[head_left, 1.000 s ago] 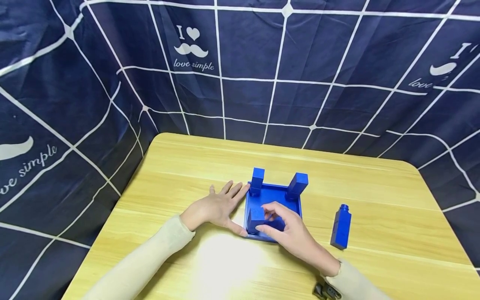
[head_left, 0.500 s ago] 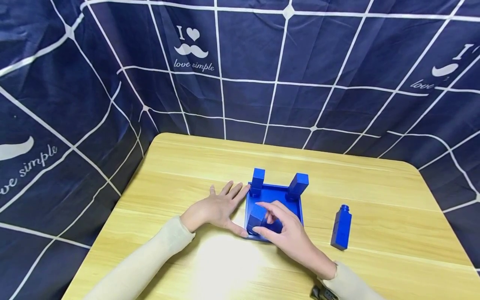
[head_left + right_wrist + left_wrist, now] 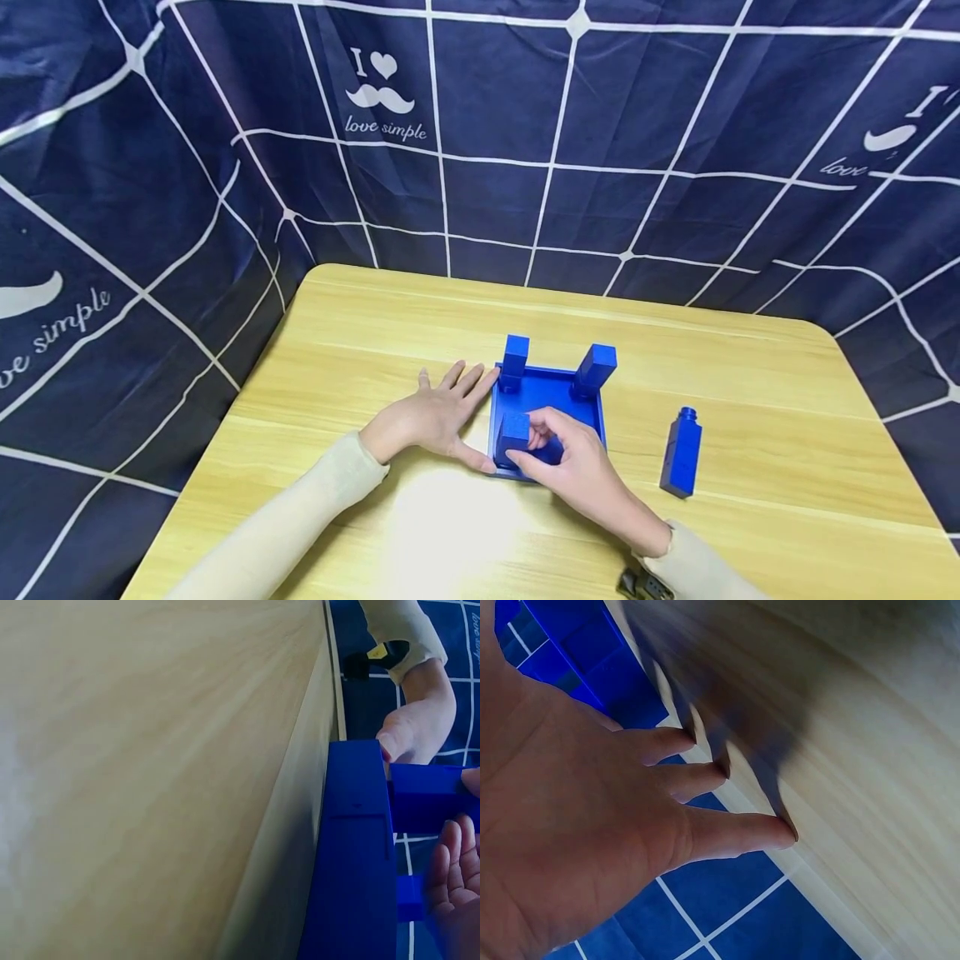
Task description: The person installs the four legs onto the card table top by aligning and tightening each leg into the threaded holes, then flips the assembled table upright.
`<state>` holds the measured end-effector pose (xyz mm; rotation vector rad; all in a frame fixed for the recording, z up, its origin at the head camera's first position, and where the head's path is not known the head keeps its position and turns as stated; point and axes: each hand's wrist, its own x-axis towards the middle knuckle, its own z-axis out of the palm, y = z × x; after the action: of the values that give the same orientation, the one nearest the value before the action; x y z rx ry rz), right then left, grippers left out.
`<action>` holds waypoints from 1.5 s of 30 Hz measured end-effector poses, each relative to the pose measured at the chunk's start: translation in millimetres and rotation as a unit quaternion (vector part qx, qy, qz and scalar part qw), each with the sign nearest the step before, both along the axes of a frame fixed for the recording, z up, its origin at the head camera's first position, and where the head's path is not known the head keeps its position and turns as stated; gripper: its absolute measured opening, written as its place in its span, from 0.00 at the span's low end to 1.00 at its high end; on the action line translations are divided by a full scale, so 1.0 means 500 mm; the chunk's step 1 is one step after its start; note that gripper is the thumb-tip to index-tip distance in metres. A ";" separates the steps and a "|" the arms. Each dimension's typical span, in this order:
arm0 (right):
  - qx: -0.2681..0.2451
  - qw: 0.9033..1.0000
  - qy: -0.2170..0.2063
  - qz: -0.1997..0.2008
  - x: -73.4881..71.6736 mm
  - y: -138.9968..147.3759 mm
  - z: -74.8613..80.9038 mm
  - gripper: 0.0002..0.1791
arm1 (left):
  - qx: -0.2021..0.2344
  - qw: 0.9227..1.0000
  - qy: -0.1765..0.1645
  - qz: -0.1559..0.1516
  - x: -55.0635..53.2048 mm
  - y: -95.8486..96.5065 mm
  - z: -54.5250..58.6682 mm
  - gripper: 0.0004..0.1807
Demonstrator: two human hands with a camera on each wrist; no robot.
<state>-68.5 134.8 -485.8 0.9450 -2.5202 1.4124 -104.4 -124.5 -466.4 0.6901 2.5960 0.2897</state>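
A square blue tabletop point(image 3: 551, 400) with a raised rim lies upside down, with legs standing on it. My right hand point(image 3: 581, 458) pinches the front-left leg point(image 3: 513, 433) between thumb and fingers, near its upper end. In the right wrist view that leg point(image 3: 427, 791) stands out from the tabletop point(image 3: 352, 847), with the thumb and curled fingers at its far end. My left hand point(image 3: 442, 417) lies spread on the table along the tabletop's left side, thumb at the front-left corner. In the left wrist view its fingers are straight, their tips on the wood.
Two more blue legs, the back-left leg point(image 3: 515, 358) and back-right leg point(image 3: 597, 367), rise from the tabletop. A loose blue leg point(image 3: 682, 457) with a threaded end lies to the right on the wooden table point(image 3: 375, 333). A dark blue checked cloth point(image 3: 495, 108) hangs behind and left.
The front-left leg looked twisted half a second ago and stands square again now. My right index finger has come down from its top to its side. The left hand has stayed put.
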 end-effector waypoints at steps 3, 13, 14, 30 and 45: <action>-0.004 1.000 0.000 0.003 0.000 0.001 -0.001 0.17 | 0.000 1.000 -0.001 -0.001 -0.001 -0.001 0.000 0.77; -0.001 1.000 -0.018 0.000 0.001 -0.002 -0.001 0.18 | 0.006 1.000 -0.005 -0.002 -0.003 -0.004 0.000 0.77; -0.001 1.000 -0.019 0.000 0.001 -0.003 -0.001 0.18 | 0.008 1.000 -0.005 -0.001 -0.003 -0.005 -0.001 0.77; -0.019 0.999 -0.029 0.010 0.003 -0.009 -0.001 0.29 | 0.008 1.000 0.002 -0.007 -0.001 -0.006 -0.003 0.77; -0.003 0.998 -0.069 -0.005 -0.001 -0.005 0.003 0.16 | 0.018 1.000 0.005 -0.003 -0.006 -0.002 -0.014 0.77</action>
<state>-68.7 132.2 -484.4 0.8617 -2.6122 1.5324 -107.2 -125.7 -473.3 0.7127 2.6046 0.3337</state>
